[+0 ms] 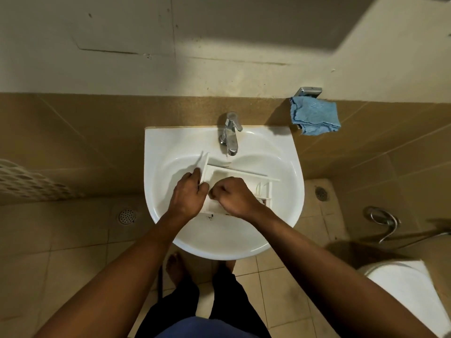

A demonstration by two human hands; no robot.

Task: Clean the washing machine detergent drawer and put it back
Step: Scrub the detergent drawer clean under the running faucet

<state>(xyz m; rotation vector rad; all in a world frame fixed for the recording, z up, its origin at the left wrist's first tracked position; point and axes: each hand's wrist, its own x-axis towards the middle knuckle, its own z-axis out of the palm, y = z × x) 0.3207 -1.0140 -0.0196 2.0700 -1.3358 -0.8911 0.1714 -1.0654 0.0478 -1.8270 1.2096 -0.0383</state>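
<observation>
A white detergent drawer [244,175] lies across the bowl of a white wall sink [280,215], under the chrome tap [229,132]. A thin stream of water runs from the tap onto the drawer's far edge. My left hand [188,196] grips the drawer's front panel at its left end. My right hand [234,196] is curled into a fist over the drawer's middle compartments; whether it holds anything is hidden. Dark specks of dirt lie in the bowl near the drawer's near edge.
A blue cloth [314,115] hangs from a metal holder on the tiled wall, right of the sink. A white toilet [410,289] stands at lower right, with a spray hose [383,220] on the wall. A white perforated basket [26,184] is at left. Floor drains sit on both sides.
</observation>
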